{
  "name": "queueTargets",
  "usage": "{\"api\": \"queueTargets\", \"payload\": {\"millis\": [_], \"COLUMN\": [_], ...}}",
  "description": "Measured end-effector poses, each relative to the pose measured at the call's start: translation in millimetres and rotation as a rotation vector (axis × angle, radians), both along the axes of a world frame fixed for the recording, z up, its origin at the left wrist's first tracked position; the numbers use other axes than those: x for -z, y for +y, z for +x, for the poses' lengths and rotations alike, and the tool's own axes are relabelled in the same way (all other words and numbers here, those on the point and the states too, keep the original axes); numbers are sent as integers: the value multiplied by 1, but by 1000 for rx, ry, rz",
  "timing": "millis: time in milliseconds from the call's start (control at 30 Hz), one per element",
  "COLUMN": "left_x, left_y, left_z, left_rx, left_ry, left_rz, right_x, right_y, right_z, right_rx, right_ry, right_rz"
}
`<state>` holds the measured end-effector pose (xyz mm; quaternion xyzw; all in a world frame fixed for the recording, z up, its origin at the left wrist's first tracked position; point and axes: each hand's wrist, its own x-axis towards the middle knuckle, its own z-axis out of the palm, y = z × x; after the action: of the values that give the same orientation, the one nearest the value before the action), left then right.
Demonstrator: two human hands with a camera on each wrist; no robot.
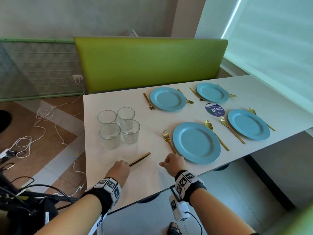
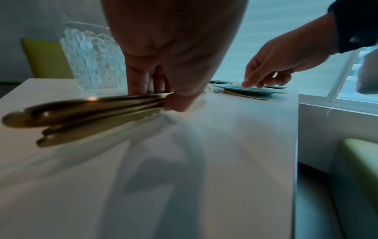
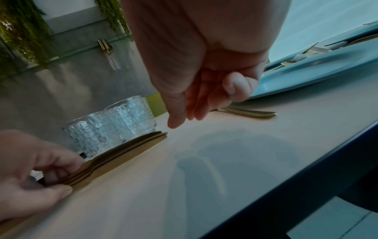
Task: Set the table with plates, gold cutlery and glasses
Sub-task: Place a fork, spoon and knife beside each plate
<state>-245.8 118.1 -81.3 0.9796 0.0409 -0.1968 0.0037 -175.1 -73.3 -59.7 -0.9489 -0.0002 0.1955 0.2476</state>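
Observation:
Near the front of the white table (image 1: pixel 152 177), my left hand (image 1: pixel 125 165) pinches the handles of a bundle of gold knives (image 1: pixel 140 159), whose blades lie flat and point away to the right. The left wrist view shows fingers and thumb (image 2: pixel 175 103) curled round the knives (image 2: pixel 81 113). My right hand (image 1: pixel 166 162) hovers with loosely curled fingers over the handle end of a gold fork (image 1: pixel 167 139), holding nothing. That fork lies left of the nearest blue plate (image 1: pixel 196 142), with a gold spoon (image 1: pixel 215 133) on its right. Several clear glasses (image 1: pixel 118 126) stand clustered beyond the knives.
Three more blue plates (image 1: pixel 167 99) (image 1: pixel 212 92) (image 1: pixel 248 124) lie further off, each flanked by gold cutlery. A round blue sticker (image 1: pixel 214 109) sits between them. A green bench back (image 1: pixel 149 65) runs behind the table. White cables (image 1: pixel 42 129) trail over the floor at left.

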Motion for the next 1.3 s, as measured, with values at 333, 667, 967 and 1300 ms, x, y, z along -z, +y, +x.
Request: {"api": "queueTargets", "payload": {"millis": [333,667,967,1300], "left_x": [-32,-36,-32,-43], "left_y": [-15,-53,-56,-36], "left_z": [39,59,76,107], "left_rx": [-548,-605,-733,-896], "left_ry": [-20,46,-15,36], "left_rz": [-839,-1208,-1142,-1331], "right_x": [-10,-17,-5,3], "right_y": [9,7,9,6], "right_z": [-2,12,33,60], "right_rx": [-25,289,381,170], "right_ry": [221,359,204,114], "right_rz": [260,744,600,90]}}
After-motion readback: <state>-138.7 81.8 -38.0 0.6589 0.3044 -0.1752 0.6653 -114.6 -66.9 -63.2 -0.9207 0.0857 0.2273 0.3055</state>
